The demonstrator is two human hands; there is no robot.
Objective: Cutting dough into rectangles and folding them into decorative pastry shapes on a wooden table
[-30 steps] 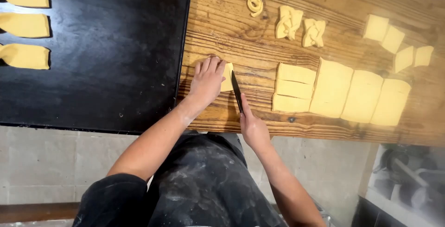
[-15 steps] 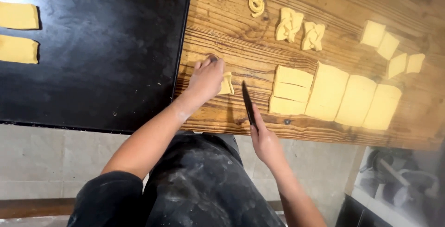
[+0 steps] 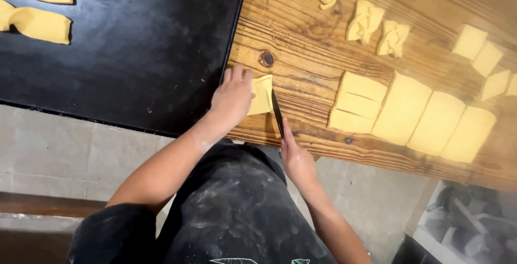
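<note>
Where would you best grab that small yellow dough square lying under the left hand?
Probably the dough square by its far right corner, coming from above: it lies flat on the wooden table, the left hand covers its left side, and the knife runs along its right edge.

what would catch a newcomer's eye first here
The left hand pressing a yellow dough square flat on the wooden table, with the right hand holding a knife at its edge. To the right lies a row of cut dough slabs; a black tray sits left.
</note>
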